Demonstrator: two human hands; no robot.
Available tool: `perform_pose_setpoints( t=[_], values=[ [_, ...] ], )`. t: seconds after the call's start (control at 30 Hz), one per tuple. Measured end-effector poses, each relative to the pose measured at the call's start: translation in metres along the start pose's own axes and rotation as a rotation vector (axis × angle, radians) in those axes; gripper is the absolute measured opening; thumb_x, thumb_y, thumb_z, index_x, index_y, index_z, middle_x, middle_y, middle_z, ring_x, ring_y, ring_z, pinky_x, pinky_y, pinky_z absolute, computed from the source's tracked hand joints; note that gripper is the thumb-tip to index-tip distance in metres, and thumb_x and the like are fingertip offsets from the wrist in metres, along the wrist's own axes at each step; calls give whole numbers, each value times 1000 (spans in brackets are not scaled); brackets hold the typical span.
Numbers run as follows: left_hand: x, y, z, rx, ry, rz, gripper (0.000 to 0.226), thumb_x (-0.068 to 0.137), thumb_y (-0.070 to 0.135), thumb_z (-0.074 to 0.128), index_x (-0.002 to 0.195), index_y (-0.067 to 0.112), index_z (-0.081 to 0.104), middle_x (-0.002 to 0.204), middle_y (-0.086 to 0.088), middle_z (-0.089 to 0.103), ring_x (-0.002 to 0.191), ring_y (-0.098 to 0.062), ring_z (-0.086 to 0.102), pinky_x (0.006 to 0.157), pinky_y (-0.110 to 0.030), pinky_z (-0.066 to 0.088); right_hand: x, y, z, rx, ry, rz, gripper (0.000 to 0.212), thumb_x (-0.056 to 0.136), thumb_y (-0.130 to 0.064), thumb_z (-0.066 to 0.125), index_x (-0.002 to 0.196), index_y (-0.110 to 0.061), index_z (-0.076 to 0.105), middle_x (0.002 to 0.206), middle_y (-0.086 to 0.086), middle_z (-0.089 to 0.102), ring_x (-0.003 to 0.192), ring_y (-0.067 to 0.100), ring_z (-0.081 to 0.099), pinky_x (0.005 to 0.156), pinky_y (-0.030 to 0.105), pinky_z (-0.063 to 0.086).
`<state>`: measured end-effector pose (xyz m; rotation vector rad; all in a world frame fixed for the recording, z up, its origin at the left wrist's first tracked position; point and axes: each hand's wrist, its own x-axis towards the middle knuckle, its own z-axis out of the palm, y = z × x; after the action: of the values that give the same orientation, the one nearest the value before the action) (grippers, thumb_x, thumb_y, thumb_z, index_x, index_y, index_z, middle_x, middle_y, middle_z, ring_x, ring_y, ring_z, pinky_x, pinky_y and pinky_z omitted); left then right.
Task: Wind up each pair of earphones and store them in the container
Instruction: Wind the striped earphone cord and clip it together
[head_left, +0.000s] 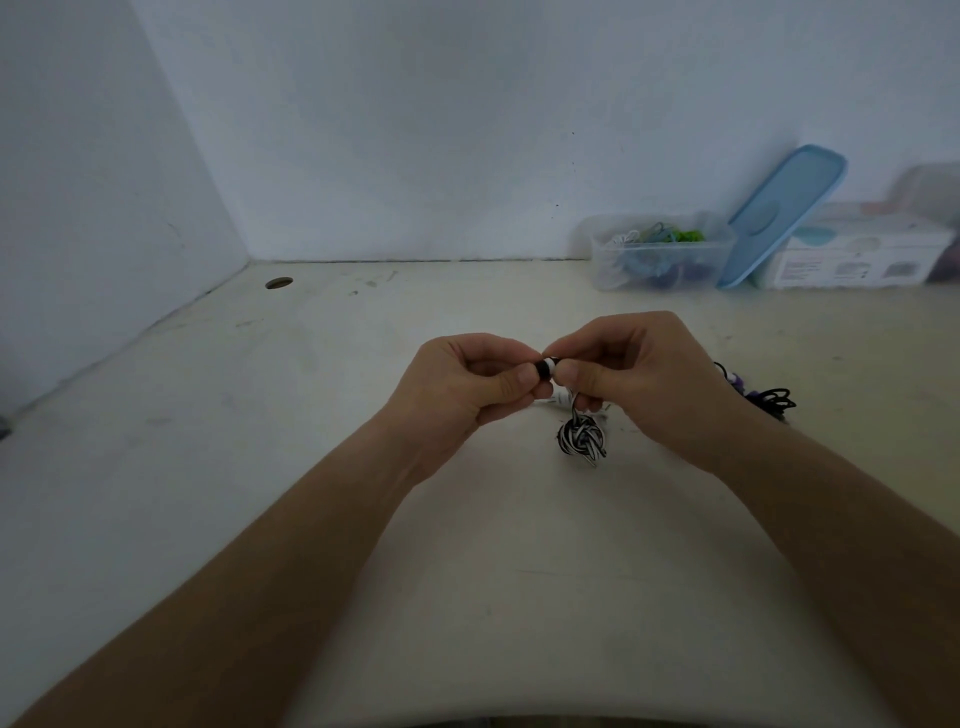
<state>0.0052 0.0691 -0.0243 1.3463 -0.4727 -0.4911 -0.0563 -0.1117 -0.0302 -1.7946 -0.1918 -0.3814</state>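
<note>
A pair of black-and-white earphones (581, 439) hangs in a tight tangled ball of cord just above the table, below my hands. My left hand (470, 387) pinches one black-and-white earbud end between thumb and forefinger. My right hand (634, 374) pinches the same end from the other side, its lower fingers curled round the cord. A clear plastic container (608, 249) stands at the back right against the wall, with several coloured earphones inside. Another dark purple-and-black pair of earphones (769, 402) lies on the table behind my right wrist, partly hidden.
A blue lid (784, 213) leans against the wall beside the container. A white box (857, 254) stands to its right. The pale table (311, 415) has a round cable hole (279, 282) at the back left; walls close the left and back.
</note>
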Motion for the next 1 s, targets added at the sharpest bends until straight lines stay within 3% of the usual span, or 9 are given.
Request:
perform_pose_setpoints(
  t=[0.2,0.47,0.63,0.77,1.0],
  values=[
    [2,-3,1,161,60,64,14,83,-9,67,83,4,70,76,-11,74,71,-20,73,69,-23,58,0,2,1,-64,27,5,12,83,2,73,88,-8,75,69,11,73,53,15,65,57,26,57],
    [2,1,0,258,93,130,10,85,-6,68,89,3,69,83,-14,72,73,-20,73,75,-27,60,1,2,4,-88,77,-36,15,83,2,74,89,-12,76,65,4,72,54,16,65,59,28,58],
    [1,1,2,200,85,109,11,88,-3,66,90,6,71,82,-12,75,77,-20,73,78,-28,60,2,3,2,-52,117,-16,13,82,1,75,91,-9,76,68,4,73,55,14,64,57,24,55],
    [0,0,2,178,69,100,10,88,2,68,95,6,73,89,-18,75,85,-24,73,88,-35,59,3,5,2,-40,150,-6,14,81,-1,77,88,-12,75,69,4,73,56,16,65,61,30,57],
    [1,-1,5,179,105,117,9,87,-2,68,92,4,73,85,-19,74,81,-24,72,87,-36,59,3,4,0,-38,128,-26,16,81,-1,77,82,-16,74,67,2,72,55,16,64,60,28,54]
  ],
)
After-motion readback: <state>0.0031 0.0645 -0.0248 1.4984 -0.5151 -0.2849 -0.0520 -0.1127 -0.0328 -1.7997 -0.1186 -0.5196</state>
